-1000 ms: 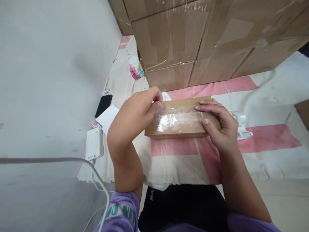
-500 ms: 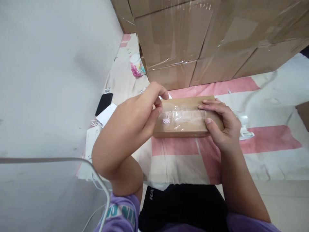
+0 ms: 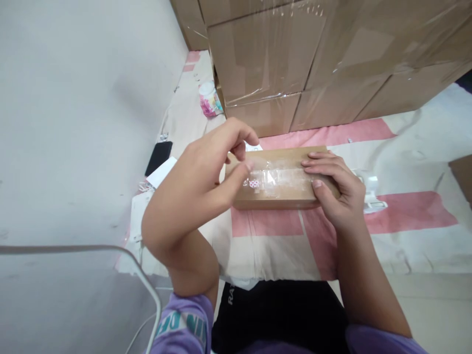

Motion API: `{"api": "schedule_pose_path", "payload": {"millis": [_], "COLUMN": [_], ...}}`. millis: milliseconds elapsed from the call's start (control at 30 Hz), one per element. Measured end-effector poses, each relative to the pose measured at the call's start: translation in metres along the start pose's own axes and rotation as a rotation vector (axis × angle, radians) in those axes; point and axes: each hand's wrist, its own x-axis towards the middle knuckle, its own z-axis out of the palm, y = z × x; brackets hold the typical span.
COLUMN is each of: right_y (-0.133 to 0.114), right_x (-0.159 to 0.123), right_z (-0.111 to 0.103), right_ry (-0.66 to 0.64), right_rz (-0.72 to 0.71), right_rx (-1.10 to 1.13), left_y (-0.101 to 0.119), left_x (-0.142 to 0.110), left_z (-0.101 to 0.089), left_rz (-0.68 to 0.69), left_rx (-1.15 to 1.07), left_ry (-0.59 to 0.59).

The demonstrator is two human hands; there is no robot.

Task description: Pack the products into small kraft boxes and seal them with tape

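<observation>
A small brown cardboard box point(image 3: 283, 203) lies on the cloth in front of me, its top covered by a shiny strip of clear tape point(image 3: 282, 179). Near the tape's left part is a small pink-and-white patterned patch point(image 3: 253, 184). My right hand point(image 3: 337, 184) grips the box's right end, with the thumb and fingers pressed on its top. Over the left end, my left hand point(image 3: 221, 162) has its thumb tip on the tape while its fingers are curled and apart from the thumb. Behind my right hand, a white plastic tape dispenser point(image 3: 373, 196) is partly hidden.
Large film-wrapped cartons point(image 3: 265, 59) stand along the back. A flowery cup-shaped container point(image 3: 210, 100) is beside them. Near the left wall point(image 3: 73, 123) lie a dark phone-like slab point(image 3: 158, 158) and white paper point(image 3: 162, 172). A pale cable point(image 3: 140, 270) crosses the lower left.
My left thumb and fingers have parted, and the hand has shifted slightly left and up over the box. My right hand keeps its grip on the box.
</observation>
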Motion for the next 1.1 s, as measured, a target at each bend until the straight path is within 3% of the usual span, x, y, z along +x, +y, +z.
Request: {"api": "schedule_pose_path", "payload": {"millis": [300,567,1100], "right_y": [0.000,0.000,0.000], "right_x": [0.000,0.000,-0.001], "right_z": [0.000,0.001,0.002], "right_ry": [0.009,0.020,0.036], "right_rz": [0.029,0.038,0.029], "right_rx": [-0.003,-0.002,0.015], "left_y": [-0.006,-0.018,-0.044], "left_x": [0.005,0.016,0.032], "left_z": [0.001,0.007,0.028], "left_rz": [0.006,-0.063,-0.017], "left_rx": [-0.208,-0.170,-0.228], "left_ry": [-0.086,-0.151,-0.125]}}
